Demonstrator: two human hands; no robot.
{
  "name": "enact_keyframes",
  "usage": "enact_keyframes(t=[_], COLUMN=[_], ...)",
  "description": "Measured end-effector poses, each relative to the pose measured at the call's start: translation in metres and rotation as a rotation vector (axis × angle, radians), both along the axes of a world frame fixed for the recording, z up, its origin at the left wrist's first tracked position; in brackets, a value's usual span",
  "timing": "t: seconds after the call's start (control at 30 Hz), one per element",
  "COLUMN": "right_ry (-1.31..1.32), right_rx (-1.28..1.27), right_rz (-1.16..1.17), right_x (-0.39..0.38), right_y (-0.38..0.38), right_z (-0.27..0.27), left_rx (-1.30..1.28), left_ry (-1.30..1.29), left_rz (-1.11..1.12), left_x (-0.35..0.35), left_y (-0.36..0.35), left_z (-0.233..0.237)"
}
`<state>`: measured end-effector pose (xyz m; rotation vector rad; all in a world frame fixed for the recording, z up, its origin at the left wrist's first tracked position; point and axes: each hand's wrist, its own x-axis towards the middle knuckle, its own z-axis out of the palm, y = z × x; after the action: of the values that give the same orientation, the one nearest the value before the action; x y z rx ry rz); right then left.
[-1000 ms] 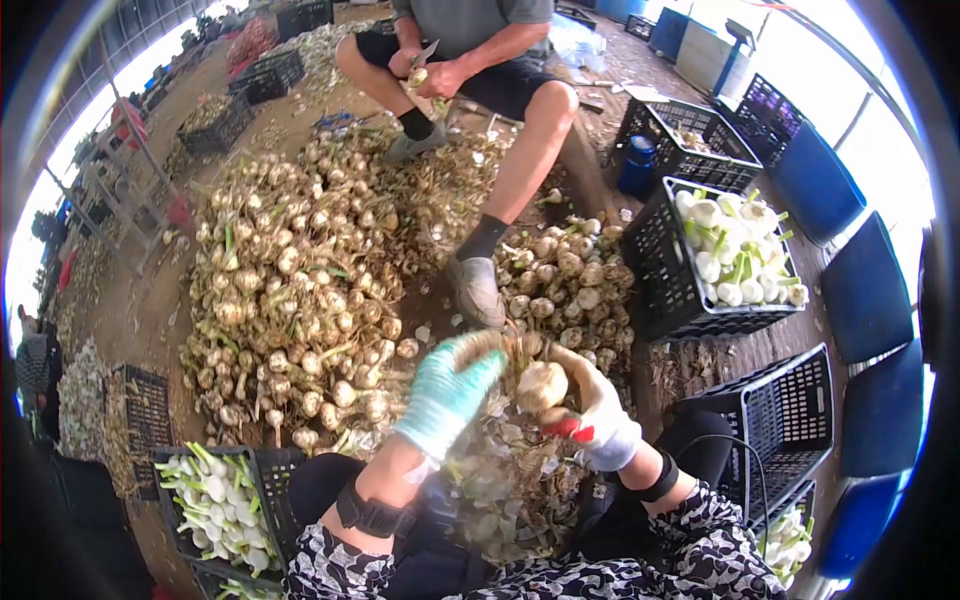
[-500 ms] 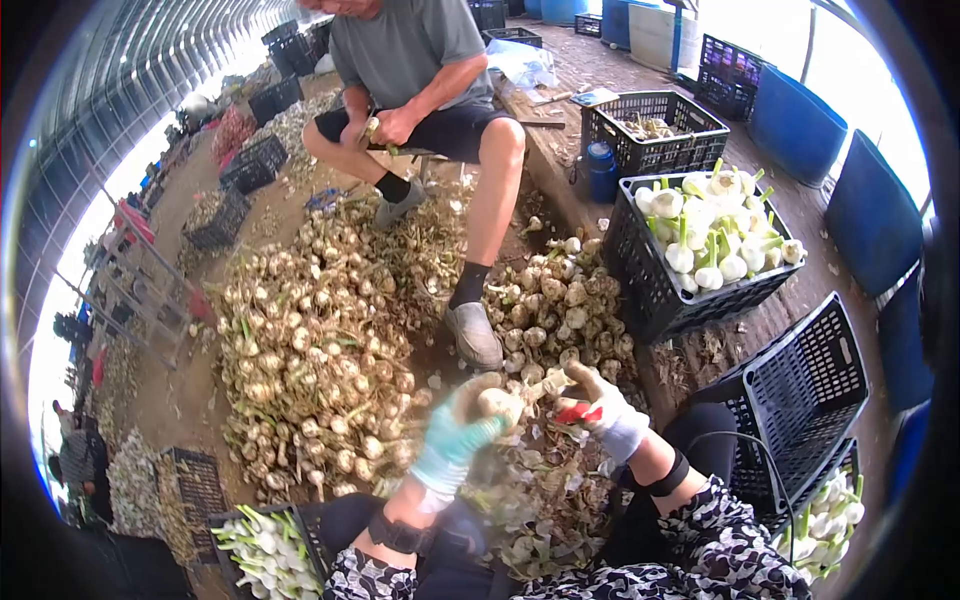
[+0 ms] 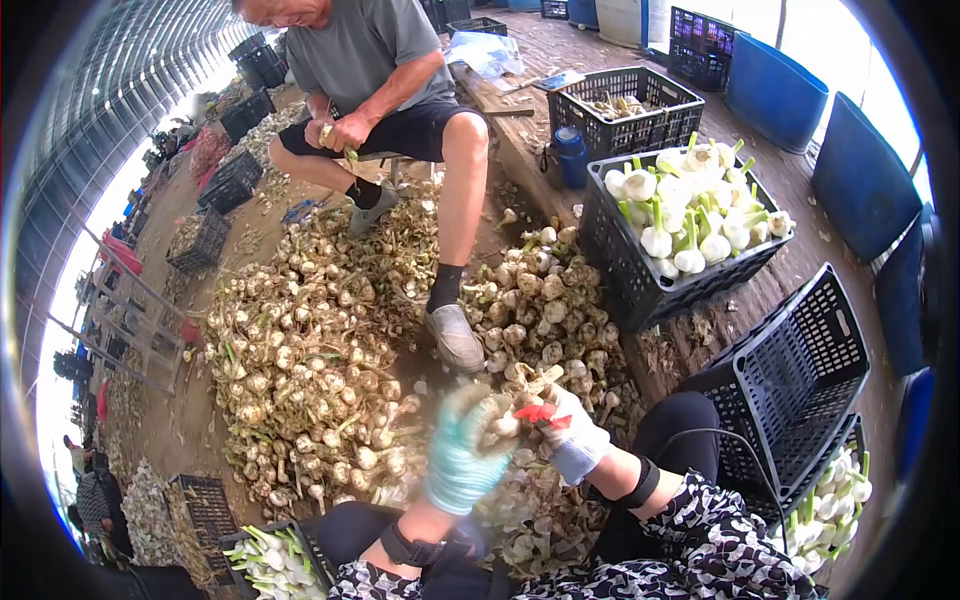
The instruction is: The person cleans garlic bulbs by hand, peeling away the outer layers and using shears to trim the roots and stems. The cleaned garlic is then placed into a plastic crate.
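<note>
My left hand [image 3: 468,455], in a pale green glove, is wrapped round a garlic bulb [image 3: 503,427] in front of my lap. Against that bulb is my right hand [image 3: 570,430], in a white glove with red at the fingers; its fingers are closed, and a dry stem [image 3: 535,379] sticks up beside them. Whether a tool is under the red part cannot be made out. Loose peeled skins [image 3: 540,520] lie below both hands. Beyond them are a large heap of unpeeled garlic [image 3: 300,370] and a smaller heap [image 3: 545,300].
A co-worker [image 3: 370,90] sits opposite, holding garlic, one shoe [image 3: 456,338] between the heaps. At right stand a crate of cleaned garlic [image 3: 640,290], a tilted black crate [image 3: 800,370] and a blue jar [image 3: 571,158]. Another crate of white garlic [image 3: 275,565] is at lower left.
The view has shifted, so the surroundings sit further left. My hands have come closer together around the bulb, and the right fingers have closed in. The co-worker's head shows more.
</note>
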<state>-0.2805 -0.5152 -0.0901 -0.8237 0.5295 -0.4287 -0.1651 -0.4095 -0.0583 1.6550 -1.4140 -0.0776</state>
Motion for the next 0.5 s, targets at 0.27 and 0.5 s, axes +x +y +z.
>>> enact_keyframes(t=[0.27,0.5], right_ry=[-0.04,-0.29], right_rx=[-0.096,-0.137], right_rz=[0.112,0.128], right_x=[-0.007,-0.014], right_y=[-0.014,-0.011], right_z=[-0.004,0.013], left_rx=[0.019,-0.117], left_ry=[0.123,0.203], left_rz=[-0.016,0.003], left_x=[-0.004,0.001], left_y=[-0.001,-0.002], left_z=[-0.005,0.004])
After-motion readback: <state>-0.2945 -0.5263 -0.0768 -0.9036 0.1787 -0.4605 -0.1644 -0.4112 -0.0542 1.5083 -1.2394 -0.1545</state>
